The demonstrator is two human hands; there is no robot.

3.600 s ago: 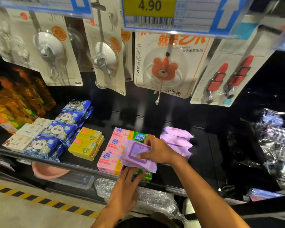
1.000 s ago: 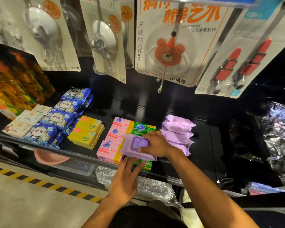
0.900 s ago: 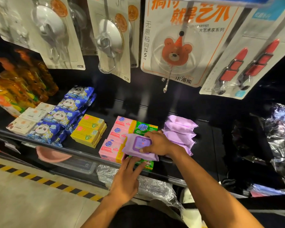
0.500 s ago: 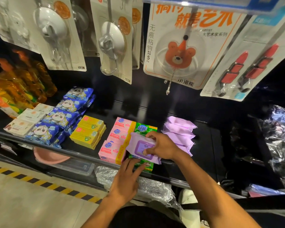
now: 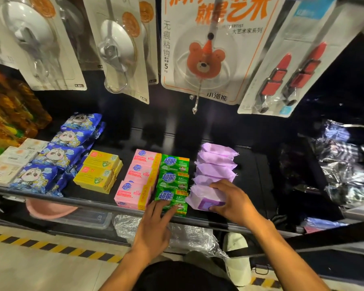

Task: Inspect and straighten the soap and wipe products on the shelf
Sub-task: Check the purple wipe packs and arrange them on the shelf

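Observation:
A black shelf (image 5: pixel 259 185) carries rows of products. My right hand (image 5: pixel 231 198) holds a purple wipe pack (image 5: pixel 202 197) at the front of the row of purple wipe packs (image 5: pixel 215 164), its fingers curled over the pack's top and right side. My left hand (image 5: pixel 156 223) rests with straight fingers on the front green soap bar (image 5: pixel 171 196). Two more green soap bars (image 5: pixel 173 164) lie behind it. Pink soap bars (image 5: pixel 138 179) sit just to the left.
Yellow soap bars (image 5: pixel 99 172), blue panda wipe packs (image 5: pixel 57 152) and white soap boxes (image 5: pixel 11 158) fill the shelf's left. Carded hooks (image 5: pixel 202 59) hang above. Clear-wrapped goods (image 5: pixel 349 162) lie at the right. A pink basin (image 5: pixel 51 208) sits on the lower shelf.
My right hand has carried the purple wipe pack rightward off the green soap and set it at the front of the purple row. My left hand has moved up onto the front green bar.

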